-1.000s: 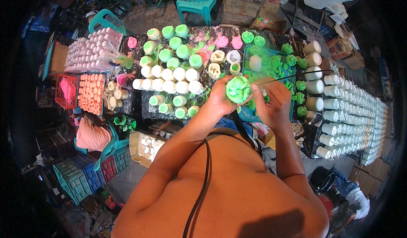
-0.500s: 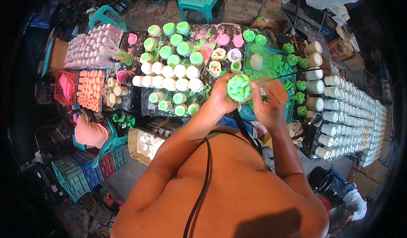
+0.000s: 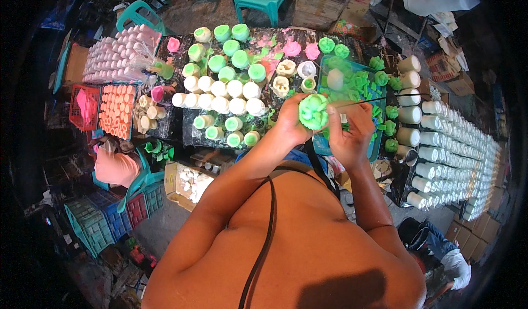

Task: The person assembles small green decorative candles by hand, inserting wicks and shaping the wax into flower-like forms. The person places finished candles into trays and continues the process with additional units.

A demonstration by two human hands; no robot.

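My left hand [image 3: 291,119] is wrapped around a bright green flower-shaped piece [image 3: 313,111] with ruffled petals, probably wax, held up above the table's near edge. Close against its right side is my right hand [image 3: 352,126], pinching a thin dark rod [image 3: 396,95] that sticks out to the right. The rod's working end, near the petals, is hard to make out. Beneath my right hand lies a teal tray [image 3: 376,152] holding green strips and scraps. Several similar green flowers [image 3: 391,111] stand in a column along the tray's right side.
White cups with green filling [image 3: 216,63] and plain white cylinders [image 3: 220,89] cover the table's middle. Rows of white candles [image 3: 456,144] stand at right. An orange batch [image 3: 117,111] and pale pink rows [image 3: 118,56] lie left. A person [image 3: 456,268] is at lower right.
Both hands have barely moved; the green flower is turned slightly in my left hand, and the rod stays beside it. The whole view has shifted a little.
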